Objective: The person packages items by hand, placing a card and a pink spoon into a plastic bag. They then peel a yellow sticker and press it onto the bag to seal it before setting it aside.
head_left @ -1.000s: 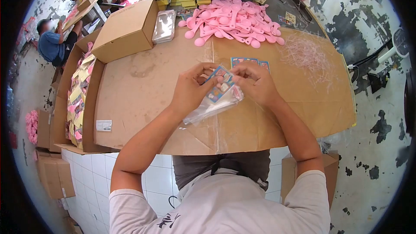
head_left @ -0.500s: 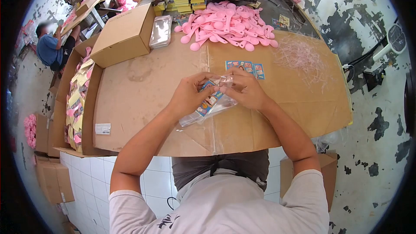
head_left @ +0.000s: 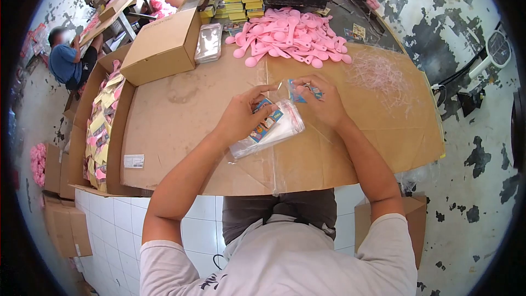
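My left hand (head_left: pixel 245 114) is closed on a blue printed card (head_left: pixel 267 121), its fingertips on the card's upper left. Under the card lies a stack of clear plastic bags (head_left: pixel 285 130), slanting across the cardboard. My right hand (head_left: pixel 322 103) is bent over more blue cards (head_left: pixel 298 92), right of the bags; what its fingertips grip is partly hidden. A thin pale strip stands out between the two hands. Beyond them is a heap of pink plastic spoons (head_left: pixel 290 35).
An open box of packed items (head_left: pixel 104 126) is at the left, beside a closed carton (head_left: pixel 161 44). Clear packs (head_left: pixel 209 43) lie next to it. Shredded clear strips (head_left: pixel 381 79) are at the right. A seated person (head_left: pixel 68 61) is at the far left.
My hands have moved apart. My right hand has left the bag and gone up and right to the cards. The bag stack shows more fully, and the view has shifted slightly.
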